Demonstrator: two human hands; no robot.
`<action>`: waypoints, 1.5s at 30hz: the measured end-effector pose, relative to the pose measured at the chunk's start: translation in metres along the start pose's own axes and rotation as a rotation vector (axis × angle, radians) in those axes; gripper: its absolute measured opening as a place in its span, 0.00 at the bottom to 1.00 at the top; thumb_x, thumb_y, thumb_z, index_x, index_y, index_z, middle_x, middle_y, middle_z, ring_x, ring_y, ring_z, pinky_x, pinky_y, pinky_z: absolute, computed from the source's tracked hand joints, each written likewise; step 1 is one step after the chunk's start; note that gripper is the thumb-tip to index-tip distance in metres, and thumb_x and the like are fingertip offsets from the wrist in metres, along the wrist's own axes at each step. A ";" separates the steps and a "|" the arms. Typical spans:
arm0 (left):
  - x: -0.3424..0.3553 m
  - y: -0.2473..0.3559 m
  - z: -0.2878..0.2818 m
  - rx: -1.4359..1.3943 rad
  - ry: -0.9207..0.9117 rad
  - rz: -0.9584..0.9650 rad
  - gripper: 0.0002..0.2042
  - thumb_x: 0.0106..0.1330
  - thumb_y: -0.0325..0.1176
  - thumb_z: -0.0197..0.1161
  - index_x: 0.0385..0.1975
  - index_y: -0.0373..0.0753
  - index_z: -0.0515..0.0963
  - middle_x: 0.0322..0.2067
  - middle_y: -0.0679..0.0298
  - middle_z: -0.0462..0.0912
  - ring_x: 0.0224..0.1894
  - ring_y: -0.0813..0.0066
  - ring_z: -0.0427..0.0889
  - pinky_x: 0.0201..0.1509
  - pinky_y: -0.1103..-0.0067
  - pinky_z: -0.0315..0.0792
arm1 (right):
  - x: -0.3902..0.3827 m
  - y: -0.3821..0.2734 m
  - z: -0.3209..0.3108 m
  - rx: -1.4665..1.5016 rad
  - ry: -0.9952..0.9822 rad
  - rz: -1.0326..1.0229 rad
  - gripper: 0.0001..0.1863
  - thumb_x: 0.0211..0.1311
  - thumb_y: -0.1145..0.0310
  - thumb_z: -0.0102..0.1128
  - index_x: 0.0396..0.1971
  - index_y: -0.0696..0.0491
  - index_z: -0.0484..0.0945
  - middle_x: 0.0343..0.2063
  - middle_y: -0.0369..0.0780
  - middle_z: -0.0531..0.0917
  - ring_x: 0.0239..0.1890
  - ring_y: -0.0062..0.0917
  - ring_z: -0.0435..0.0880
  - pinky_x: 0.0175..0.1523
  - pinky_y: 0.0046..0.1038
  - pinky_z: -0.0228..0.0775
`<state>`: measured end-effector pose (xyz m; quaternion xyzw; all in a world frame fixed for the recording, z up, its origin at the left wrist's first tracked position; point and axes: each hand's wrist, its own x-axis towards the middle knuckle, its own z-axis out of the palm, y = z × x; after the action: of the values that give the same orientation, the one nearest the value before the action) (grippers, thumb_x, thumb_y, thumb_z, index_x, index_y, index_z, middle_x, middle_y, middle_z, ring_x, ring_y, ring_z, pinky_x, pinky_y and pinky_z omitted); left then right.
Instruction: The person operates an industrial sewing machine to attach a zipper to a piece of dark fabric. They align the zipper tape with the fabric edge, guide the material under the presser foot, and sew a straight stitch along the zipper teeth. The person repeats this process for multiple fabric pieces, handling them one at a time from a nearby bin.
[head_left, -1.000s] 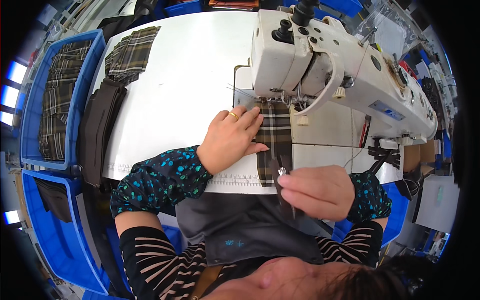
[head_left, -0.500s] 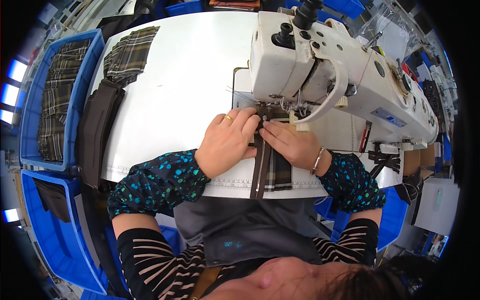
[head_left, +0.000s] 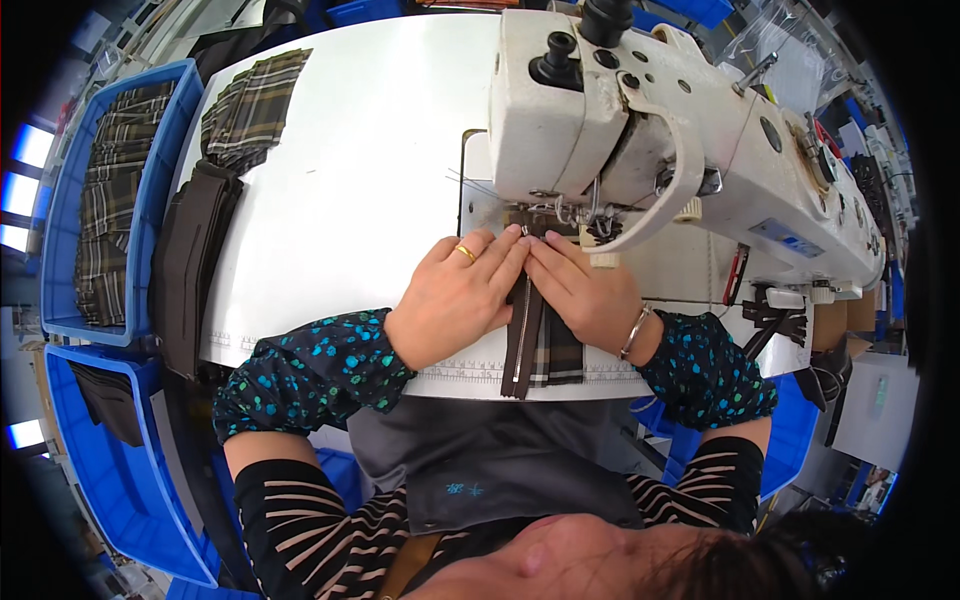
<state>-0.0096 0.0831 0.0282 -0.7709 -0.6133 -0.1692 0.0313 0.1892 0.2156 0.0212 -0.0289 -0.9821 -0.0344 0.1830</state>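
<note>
Holding plaid cloth (head_left: pixel 113 215), a blue bin (head_left: pixel 163 185) stands left of the zipper (head_left: pixel 522 325).

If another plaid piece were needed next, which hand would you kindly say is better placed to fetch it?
Probably the left hand: it is nearer the plaid pieces at left, while the right hand is on the zipper's right side.

Bright light washes the tabletop (head_left: pixel 350 230), and distorted edges fade black.

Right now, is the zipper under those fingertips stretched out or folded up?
Stretched out: the zipper runs in one straight strip from the fingertips to the near edge of the white table.
</note>
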 end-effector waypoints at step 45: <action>-0.003 0.009 -0.002 0.064 -0.030 -0.042 0.37 0.52 0.46 0.74 0.61 0.31 0.76 0.65 0.54 0.76 0.65 0.58 0.75 0.64 0.67 0.73 | 0.003 -0.009 -0.003 0.163 -0.158 0.171 0.44 0.51 0.68 0.73 0.71 0.57 0.70 0.72 0.45 0.71 0.69 0.41 0.73 0.73 0.46 0.67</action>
<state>-0.0025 0.0772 0.0308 -0.7590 -0.6347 -0.1385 0.0431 0.1872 0.2067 0.0246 -0.1001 -0.9869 0.0635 0.1092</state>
